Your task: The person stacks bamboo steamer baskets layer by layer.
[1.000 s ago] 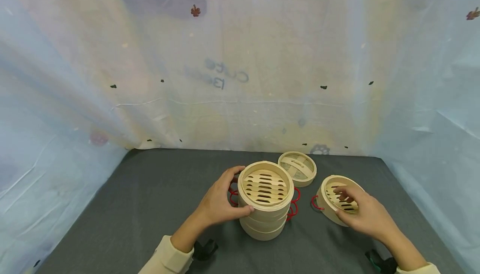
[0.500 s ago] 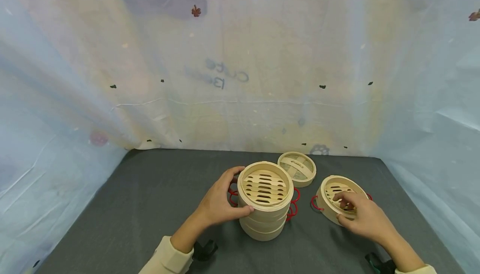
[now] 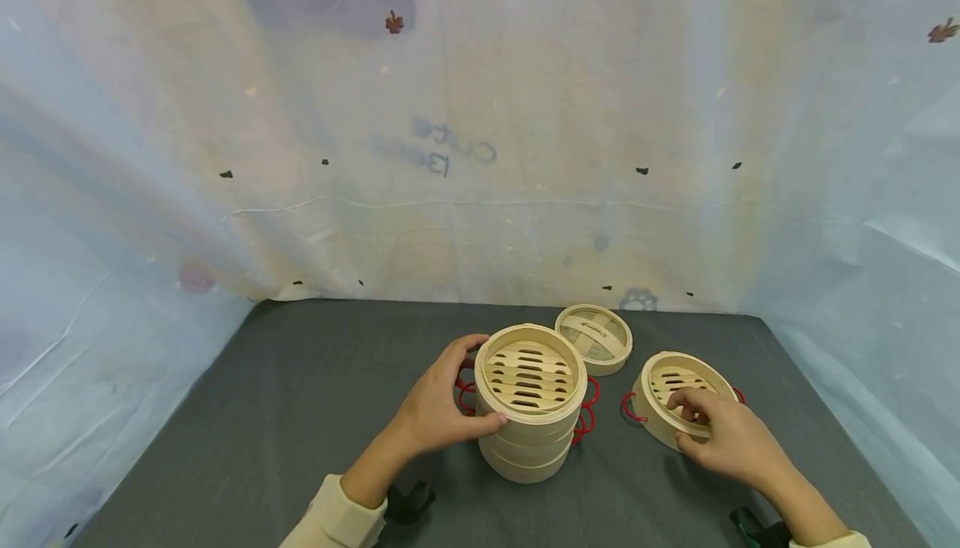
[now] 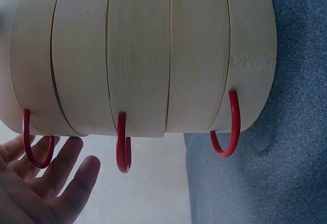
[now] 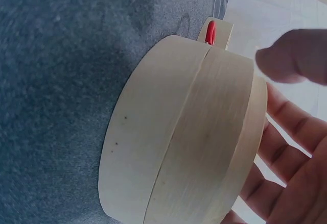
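We note a stack of bamboo steamer tiers (image 3: 531, 402) standing upright on the grey table cloth (image 3: 300, 415), a little right of centre and near the front edge. Three tiers show in the left wrist view, each with a red wire handle (image 4: 228, 127) hanging from its wall. Our left hand (image 3: 438, 402) grips the stack from its left side: the thumb lies along the near wall below the top rim, and the fingers curl round the far-left of the rim. From the left wrist view the fingers (image 4: 61, 175) look fairly straight beside the handles, so the curl is shallow. To the right of the stack, apart from it, a single steamer tier (image 3: 675, 402) sits on the cloth, tilted, its slatted floor facing up and toward us, a red handle on each side. Our right hand (image 3: 723, 440) holds this tier at its near-right rim, fingers bent over the edge into the inside; the right wrist view shows the thumb above the wall and the fingers (image 5: 291, 132) spread behind it. Behind both, near the back curtain (image 3: 480, 132), a bamboo lid (image 3: 595, 337) lies flat, touched by neither hand.
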Tool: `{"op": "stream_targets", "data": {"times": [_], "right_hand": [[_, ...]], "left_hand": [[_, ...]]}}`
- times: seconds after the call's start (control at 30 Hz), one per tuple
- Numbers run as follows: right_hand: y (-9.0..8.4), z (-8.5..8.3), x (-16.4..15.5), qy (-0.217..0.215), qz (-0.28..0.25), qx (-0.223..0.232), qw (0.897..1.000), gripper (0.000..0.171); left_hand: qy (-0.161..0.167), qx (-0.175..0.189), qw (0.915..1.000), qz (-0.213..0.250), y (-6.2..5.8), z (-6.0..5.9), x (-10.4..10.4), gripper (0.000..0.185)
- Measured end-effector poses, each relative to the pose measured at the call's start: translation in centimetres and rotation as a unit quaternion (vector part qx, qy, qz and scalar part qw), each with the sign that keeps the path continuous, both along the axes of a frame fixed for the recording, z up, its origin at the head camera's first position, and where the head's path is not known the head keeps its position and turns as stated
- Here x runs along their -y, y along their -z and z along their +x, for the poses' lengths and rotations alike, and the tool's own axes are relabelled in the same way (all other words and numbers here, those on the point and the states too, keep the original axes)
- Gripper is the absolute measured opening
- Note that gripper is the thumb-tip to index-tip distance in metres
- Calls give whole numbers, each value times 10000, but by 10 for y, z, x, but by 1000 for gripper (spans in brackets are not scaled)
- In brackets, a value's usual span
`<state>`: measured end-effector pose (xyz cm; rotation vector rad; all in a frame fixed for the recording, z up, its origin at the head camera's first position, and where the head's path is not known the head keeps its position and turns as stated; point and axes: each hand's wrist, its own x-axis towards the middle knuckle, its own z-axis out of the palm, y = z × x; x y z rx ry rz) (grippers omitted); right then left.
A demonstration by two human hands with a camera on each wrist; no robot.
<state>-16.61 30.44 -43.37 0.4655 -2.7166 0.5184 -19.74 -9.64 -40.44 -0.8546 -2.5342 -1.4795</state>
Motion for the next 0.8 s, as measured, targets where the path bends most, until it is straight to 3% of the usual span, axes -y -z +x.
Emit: {"op": "stream_targets", "data": {"times": [0.4, 0.8], "right_hand": [[1, -3, 1, 155, 211, 263, 9993, 38], [-1, -2, 5, 181, 212, 98, 9996, 36]], "left_hand": [[27, 57, 10000, 33, 2, -1, 1, 90], [2, 128, 9999, 102, -1, 0, -1, 90]]}}
